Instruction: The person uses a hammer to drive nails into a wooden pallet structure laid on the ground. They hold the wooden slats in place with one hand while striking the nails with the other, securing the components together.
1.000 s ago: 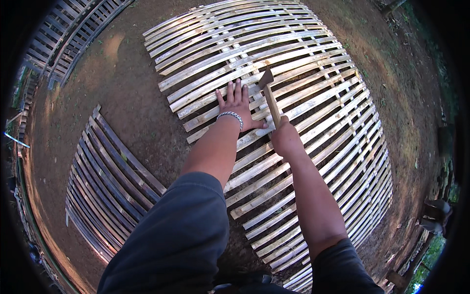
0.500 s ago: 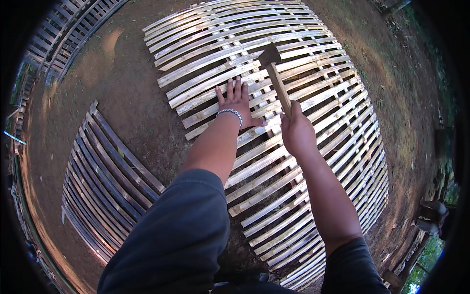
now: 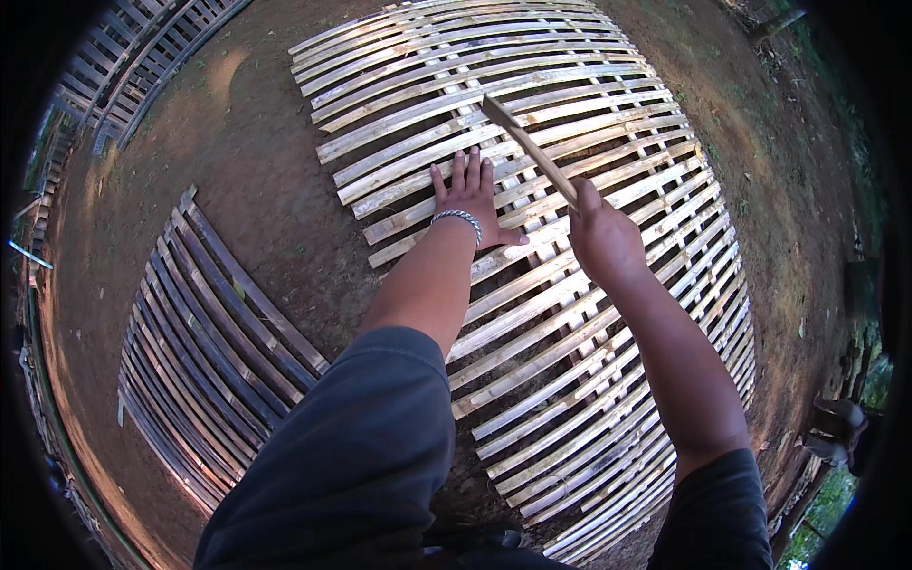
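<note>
View: Head camera, directed down at both hands.
Right hand (image 3: 608, 236): Closed around the lower end of a wooden handle (image 3: 551, 171); clear of the left hand.
Hatchet-like tool (image 3: 533, 152): Held in the right-hand grip, extending forward and to the left of it, tilted.
Dark metal head (image 3: 496, 111): Located at the far end of the handle, ahead and left of the grip; contact with the slats below not possible to tell.
Left hand (image 3: 465, 199): Open and palm down, fingers spread and pointing forward; laid across the slats, left of the grip.
Bracelet (image 3: 460, 218): Silver-coloured, chain type; worn on the left wrist.
Pale slatted panel (image 3: 494, 329): Lying below the grip and extending all around it; built of long, spaced slats over crosspieces, with soil visible through gaps.
Dark slatted panel (image 3: 218, 351): Lying well left of the grip and nearer the body; apart from the pale one.
Slatted structure (image 3: 152, 57): Grey, situated far forward and left of the grip.
Ground (image 3: 256, 161): Brown bare soil, sunlit in patches; visible on both sides of the grip.
Sleeves (image 3: 351, 446): Dark, ending near both elbows, behind the grip.
</note>
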`<state>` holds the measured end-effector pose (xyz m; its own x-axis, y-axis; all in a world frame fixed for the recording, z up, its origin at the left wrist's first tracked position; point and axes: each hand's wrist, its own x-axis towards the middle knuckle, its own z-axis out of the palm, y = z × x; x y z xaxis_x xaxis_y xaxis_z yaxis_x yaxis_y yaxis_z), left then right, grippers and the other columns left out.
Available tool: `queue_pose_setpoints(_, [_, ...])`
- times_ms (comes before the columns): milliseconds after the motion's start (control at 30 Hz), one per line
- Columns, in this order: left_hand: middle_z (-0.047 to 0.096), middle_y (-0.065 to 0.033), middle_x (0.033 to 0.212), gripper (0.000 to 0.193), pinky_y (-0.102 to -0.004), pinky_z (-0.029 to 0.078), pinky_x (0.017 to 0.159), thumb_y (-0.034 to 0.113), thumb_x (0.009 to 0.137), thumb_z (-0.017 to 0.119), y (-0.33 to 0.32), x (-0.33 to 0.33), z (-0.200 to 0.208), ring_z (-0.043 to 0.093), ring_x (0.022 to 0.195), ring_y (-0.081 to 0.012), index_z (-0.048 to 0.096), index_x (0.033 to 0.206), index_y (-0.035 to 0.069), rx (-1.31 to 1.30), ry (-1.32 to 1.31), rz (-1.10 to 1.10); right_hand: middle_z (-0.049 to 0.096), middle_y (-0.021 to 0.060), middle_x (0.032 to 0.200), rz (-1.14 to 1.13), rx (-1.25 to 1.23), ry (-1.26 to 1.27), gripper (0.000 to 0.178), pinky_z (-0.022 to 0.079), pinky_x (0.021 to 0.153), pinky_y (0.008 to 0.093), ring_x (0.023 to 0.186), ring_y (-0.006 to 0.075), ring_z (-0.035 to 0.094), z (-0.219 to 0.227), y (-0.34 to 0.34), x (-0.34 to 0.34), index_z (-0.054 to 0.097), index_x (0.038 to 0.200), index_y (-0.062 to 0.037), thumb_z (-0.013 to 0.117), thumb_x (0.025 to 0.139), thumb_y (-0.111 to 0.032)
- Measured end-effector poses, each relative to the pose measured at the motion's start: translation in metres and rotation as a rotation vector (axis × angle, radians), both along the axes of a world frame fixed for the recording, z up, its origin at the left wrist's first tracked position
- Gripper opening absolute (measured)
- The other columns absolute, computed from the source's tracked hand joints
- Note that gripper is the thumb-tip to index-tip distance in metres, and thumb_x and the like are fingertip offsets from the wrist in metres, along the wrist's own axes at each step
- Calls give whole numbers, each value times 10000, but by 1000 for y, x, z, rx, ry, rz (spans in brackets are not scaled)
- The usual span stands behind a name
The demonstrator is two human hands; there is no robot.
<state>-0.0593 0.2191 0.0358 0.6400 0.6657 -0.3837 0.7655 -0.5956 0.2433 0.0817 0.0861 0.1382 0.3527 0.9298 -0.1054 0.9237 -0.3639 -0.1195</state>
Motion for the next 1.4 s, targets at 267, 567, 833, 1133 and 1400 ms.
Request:
queue_pose_setpoints(267, [-41, -190, 1758, 1517, -648, -42, 1257, 890, 632, 730, 4, -5, -4, -97, 1618, -379, 61, 1671, 9, 3, 22, 12, 716, 233, 878, -173, 115, 166, 222, 551, 798, 565, 900, 441, 718, 17, 13, -19, 488, 1187, -45, 562, 1035, -189])
queue_pose_setpoints(567, [-40, -198, 1756, 1519, -650, -40, 1256, 904, 633, 713, 2, -7, 2, -94, 1619, -378, 54, 1672, 13, 6, 37, 0, 739, 215, 978, -128, -105, 131, 317, 574, 823, 527, 941, 401, 733, 8, 7, -21, 489, 1253, -46, 618, 1012, -207])
queue_pose_setpoints(833, [-31, -194, 1757, 1540, -647, -57, 1257, 899, 611, 732, 2, -2, -2, -87, 1619, -378, 56, 1671, 10, -7, -16, 2, 720, 258, 945, -160, -202, 157, 314, 546, 836, 568, 953, 462, 703, -37, -14, 4, 475, 1255, -34, 581, 1031, -226])
queue_pose_setpoints(1133, [-17, -198, 1757, 1537, -650, -46, 1255, 895, 609, 732, 3, 0, -4, -75, 1619, -381, 65, 1670, 4, 0, -30, 1, 701, 309, 958, -248, -177, 293, 295, 537, 816, 596, 913, 515, 686, -54, -36, 4, 488, 1208, -28, 616, 1008, -202])
queue_pose_setpoints(1400, [-30, -202, 1756, 1517, -654, -53, 1252, 895, 639, 718, 2, -5, -1, -89, 1618, -383, 54, 1669, 1, -5, -10, 5, 557, 53, 724, -967, 295, 1103, 226, 493, 461, 330, 511, 166, 568, -86, -146, -82, 454, 1141, -43, 597, 1059, -196])
